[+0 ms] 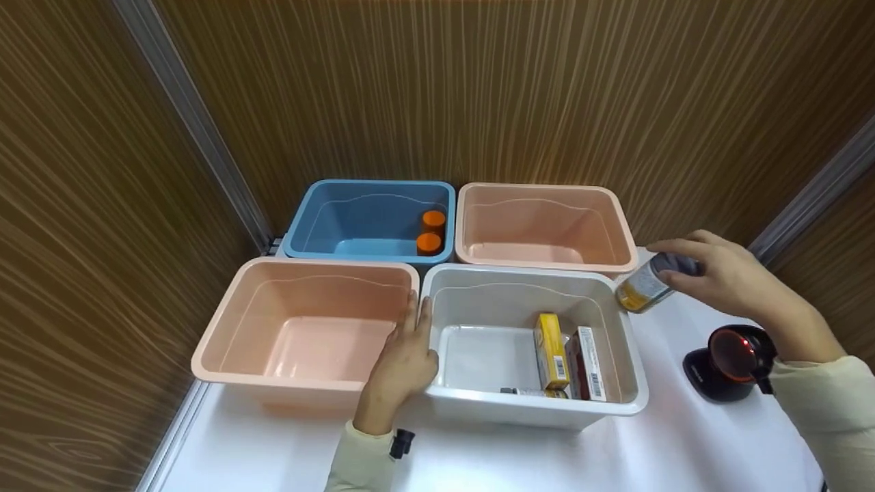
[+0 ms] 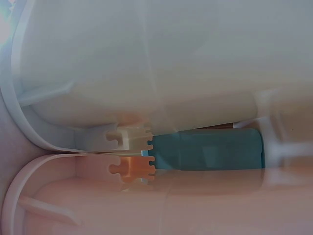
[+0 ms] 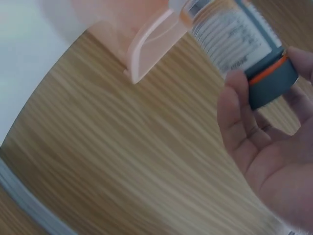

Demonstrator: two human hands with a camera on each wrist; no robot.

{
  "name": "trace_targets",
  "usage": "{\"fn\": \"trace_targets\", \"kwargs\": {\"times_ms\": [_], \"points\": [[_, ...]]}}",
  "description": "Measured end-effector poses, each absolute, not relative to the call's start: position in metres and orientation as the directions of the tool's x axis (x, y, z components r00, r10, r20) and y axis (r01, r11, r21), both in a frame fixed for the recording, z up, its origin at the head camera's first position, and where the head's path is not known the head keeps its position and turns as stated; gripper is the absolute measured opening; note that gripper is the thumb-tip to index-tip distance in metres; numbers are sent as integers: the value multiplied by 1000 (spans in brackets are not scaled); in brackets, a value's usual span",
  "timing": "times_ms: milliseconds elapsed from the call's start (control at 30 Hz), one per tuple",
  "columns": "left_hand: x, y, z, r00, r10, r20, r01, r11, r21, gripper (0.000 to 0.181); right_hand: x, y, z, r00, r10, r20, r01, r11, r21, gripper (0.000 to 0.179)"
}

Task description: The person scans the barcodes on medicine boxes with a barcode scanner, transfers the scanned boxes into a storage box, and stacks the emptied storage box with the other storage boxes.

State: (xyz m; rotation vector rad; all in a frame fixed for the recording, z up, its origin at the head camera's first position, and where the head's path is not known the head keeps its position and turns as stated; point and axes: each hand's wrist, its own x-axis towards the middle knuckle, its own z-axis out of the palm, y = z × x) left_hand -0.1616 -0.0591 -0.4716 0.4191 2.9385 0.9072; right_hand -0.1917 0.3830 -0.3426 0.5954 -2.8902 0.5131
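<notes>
My right hand [image 1: 728, 277] grips a labelled bottle [image 1: 646, 285] by its dark cap end, just outside the right rim of the white bin [image 1: 509, 404]. The bottle is tilted, its yellow-marked base toward that rim. In the right wrist view, fingers and thumb pinch the grey cap [image 3: 274, 83], which has an orange ring. My left hand [image 1: 403, 362] rests with straight fingers over the adjoining rims of the white bin and the front pink bin [image 1: 307, 383]. Inside the white bin stand a yellow box [image 1: 551, 350] and a white-and-dark-red box [image 1: 589, 365]; a small bottle [image 1: 533, 393] is partly hidden by the front wall.
Behind are a blue bin [image 1: 369, 258] holding two orange-capped containers [image 1: 428, 243] and another pink bin [image 1: 547, 265]. On the white table [image 1: 492, 465], at right, stands a black scanner-like device [image 1: 728, 362] with a red light. Wood-grain panels [image 1: 444, 89] enclose the back and sides.
</notes>
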Motion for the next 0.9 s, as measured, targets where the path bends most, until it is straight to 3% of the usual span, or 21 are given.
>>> {"fn": "trace_targets", "kwargs": {"times_ms": [467,900], "points": [[-162,-60,-471,-960,277,52,259,794,550,77,-175,418,-373,-969,-248,-14,-228,909,-350,33],[-162,-60,-472,-961,270,54,255,796,549,78,-172,431,-408,-970,-230,-80,-191,922,-336,37]]}}
